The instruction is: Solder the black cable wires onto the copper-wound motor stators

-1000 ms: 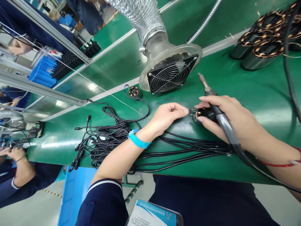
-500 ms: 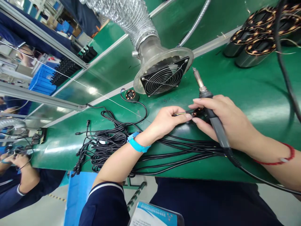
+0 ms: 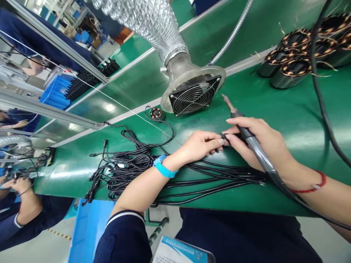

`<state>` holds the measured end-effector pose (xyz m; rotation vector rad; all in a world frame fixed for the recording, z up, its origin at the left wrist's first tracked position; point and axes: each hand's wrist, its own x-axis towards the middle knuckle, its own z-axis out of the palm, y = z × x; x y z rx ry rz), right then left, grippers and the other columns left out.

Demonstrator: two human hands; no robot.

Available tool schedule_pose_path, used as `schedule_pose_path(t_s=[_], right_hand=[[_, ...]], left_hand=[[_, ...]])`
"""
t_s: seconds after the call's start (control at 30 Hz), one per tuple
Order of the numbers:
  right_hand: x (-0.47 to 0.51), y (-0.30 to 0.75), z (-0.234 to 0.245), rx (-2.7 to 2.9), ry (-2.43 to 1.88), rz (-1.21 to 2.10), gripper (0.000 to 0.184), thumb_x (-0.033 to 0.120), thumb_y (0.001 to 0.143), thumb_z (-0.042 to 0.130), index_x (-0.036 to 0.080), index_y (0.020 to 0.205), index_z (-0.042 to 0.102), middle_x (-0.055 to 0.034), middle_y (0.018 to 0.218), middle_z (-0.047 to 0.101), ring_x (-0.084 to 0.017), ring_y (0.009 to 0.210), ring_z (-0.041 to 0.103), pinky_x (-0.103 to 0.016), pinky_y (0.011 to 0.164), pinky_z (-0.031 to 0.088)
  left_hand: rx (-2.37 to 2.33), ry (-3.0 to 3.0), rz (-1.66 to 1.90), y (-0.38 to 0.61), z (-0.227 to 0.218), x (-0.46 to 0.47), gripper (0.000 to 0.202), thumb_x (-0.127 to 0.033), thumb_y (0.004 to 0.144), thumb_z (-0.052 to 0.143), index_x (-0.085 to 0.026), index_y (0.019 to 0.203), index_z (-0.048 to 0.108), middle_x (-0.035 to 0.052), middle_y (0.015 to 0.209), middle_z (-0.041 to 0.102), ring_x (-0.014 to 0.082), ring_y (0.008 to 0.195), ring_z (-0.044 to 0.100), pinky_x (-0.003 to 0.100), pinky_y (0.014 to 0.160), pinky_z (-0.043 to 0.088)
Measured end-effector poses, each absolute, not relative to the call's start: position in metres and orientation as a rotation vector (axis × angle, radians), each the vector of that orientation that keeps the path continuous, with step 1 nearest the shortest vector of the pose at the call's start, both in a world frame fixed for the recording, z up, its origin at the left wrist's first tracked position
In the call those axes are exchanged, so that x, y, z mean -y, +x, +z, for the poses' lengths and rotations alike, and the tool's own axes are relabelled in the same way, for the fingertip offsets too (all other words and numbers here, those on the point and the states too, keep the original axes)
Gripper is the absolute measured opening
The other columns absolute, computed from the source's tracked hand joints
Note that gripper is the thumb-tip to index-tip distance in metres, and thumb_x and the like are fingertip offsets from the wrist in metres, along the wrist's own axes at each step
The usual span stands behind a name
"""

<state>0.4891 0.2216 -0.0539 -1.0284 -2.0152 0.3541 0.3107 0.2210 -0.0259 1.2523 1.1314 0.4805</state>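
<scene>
My left hand [image 3: 201, 145], with a blue wristband, is pinched closed against a small dark coil part [image 3: 229, 138] that sits on the green bench [image 3: 287, 106]. The part is mostly hidden between both hands. My right hand [image 3: 257, 140] grips a soldering iron [image 3: 248, 137]; its metal tip points up and away toward the fan. That hand's fingertips also press on the coil part. A bundle of black cables [image 3: 170, 171] lies under my left wrist and runs right to bare ends near my right wrist.
A fume extractor fan [image 3: 193, 95] on a flexible silver duct stands just behind my hands. A small copper coil [image 3: 155, 112] lies left of it. Several wound stators [image 3: 293, 62] sit at the far right. Another person's hands [image 3: 16, 184] work at the lower left.
My hands have closed in over the coil part, so its copper and the thin leads no longer show. The soldering iron has tilted lower. The view has shifted slightly.
</scene>
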Motion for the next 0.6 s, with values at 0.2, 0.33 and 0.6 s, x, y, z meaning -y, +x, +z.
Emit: schedule_pose_path(t_s=[0.2, 0.33, 0.6], right_hand=[[-0.225, 0.503, -0.048, 2.001, -0.981, 0.288, 0.038, 0.033, 0.090, 0.057, 0.026, 0.127, 0.049, -0.0010, 0.099, 0.070, -0.018, 0.093, 0.066, -0.030, 0.079, 0.054], [-0.230, 0.517, -0.039, 1.964, -1.008, 0.187, 0.036, 0.036, 0.090, 0.057, 0.028, 0.125, 0.052, -0.0006, 0.095, 0.070, -0.018, 0.087, 0.068, -0.026, 0.067, 0.055], [-0.223, 0.519, -0.039, 2.047, -0.898, 0.267, 0.035, 0.044, 0.090, 0.052, 0.036, 0.125, 0.051, 0.0020, 0.097, 0.069, -0.020, 0.087, 0.068, -0.029, 0.069, 0.060]], left_hand=[[-1.527, 1.742, 0.463, 0.281, 0.005, -0.224, 0.020, -0.025, 0.085, 0.049, -0.014, 0.073, 0.061, -0.0006, 0.076, 0.064, 0.0110, 0.075, 0.055, 0.023, 0.071, 0.040], [-1.958, 1.745, 0.373, 0.234, 0.022, -0.235, 0.018, -0.022, 0.083, 0.047, -0.014, 0.078, 0.062, 0.0022, 0.082, 0.066, 0.0131, 0.080, 0.057, 0.024, 0.075, 0.042], [-2.214, 1.570, 0.175, 0.195, 0.017, -0.254, 0.056, -0.050, 0.085, 0.050, -0.014, 0.127, 0.056, 0.0128, 0.127, 0.063, 0.0245, 0.111, 0.061, 0.032, 0.092, 0.046]])
